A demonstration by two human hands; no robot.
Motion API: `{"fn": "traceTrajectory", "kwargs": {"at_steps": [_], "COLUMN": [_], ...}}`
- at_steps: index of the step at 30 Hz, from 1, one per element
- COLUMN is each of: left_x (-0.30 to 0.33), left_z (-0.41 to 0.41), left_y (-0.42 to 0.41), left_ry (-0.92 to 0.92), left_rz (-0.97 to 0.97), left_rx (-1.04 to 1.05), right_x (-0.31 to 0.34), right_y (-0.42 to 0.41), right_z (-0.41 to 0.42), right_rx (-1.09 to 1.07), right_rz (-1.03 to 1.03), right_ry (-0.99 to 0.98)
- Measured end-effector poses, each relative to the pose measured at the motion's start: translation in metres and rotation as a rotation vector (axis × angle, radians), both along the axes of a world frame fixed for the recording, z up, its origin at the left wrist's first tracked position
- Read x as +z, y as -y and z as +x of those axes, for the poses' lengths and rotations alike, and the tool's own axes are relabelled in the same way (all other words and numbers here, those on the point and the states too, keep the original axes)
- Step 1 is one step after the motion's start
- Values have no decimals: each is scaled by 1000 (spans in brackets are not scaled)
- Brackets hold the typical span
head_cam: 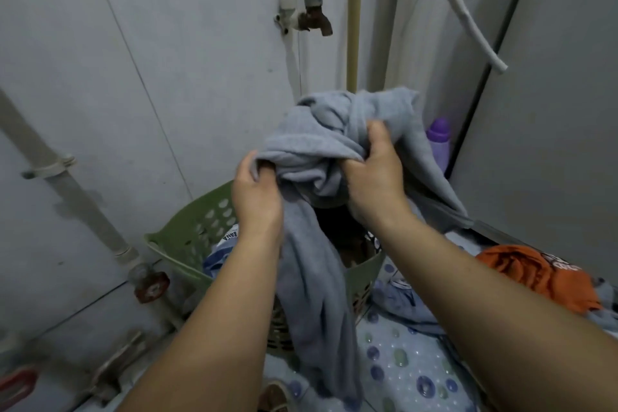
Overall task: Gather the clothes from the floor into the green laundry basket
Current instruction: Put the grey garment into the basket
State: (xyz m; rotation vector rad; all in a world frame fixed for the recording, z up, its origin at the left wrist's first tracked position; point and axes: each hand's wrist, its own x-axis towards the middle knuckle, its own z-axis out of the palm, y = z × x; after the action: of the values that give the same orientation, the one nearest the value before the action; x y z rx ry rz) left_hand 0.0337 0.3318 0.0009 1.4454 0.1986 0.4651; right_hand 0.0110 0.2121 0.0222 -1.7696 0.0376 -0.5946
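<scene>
Both hands grip a bunched grey garment (321, 157) above the green laundry basket (200, 217): the left hand (255, 192) pinches its edge, the right hand (374, 174) clutches its folds. An orange garment (535, 271) lies on the floor (408, 365) to the right.

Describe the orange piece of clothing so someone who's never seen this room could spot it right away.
Find the green laundry basket standing on the floor by the wall. Look to its right, past the person's right forearm, to the clothes lying on the bubble-patterned floor. The orange garment is crumpled on top of that pile, the only bright orange thing among pale blue and grey fabrics.
</scene>
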Motion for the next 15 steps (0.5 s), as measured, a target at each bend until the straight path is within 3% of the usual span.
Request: {"fn": "traceTrajectory", "kwargs": {"at_steps": [3,5,7,9,10,12,15], "left_x": [11,6,-11,-28,-35,-49,-56], "left_z": [1,4,10,9,7,2,-3], "left_y": [-19,-30,-37,-35,-32,-26,-20], "left_ry": [80,67,-45,-296,-421,-546,-563], "left_rz": [7,107,251,451,534,579,563], "left_rx": [148,185,109,-69,-178,-358,-416], "right_x": [11,6,-1,-10,-16,-27,-43], "right_y": [-18,-19,-11,0,5,15,23], "right_z": [12,17,19,12,6,-5,-27], "right_rx": [131,172,201,255,263,234,216], "right_rz": [0,-92,-465,-883,-971,-937,-741], "right_ry": [34,-69,-385,-779,-887,-903,-798]}}
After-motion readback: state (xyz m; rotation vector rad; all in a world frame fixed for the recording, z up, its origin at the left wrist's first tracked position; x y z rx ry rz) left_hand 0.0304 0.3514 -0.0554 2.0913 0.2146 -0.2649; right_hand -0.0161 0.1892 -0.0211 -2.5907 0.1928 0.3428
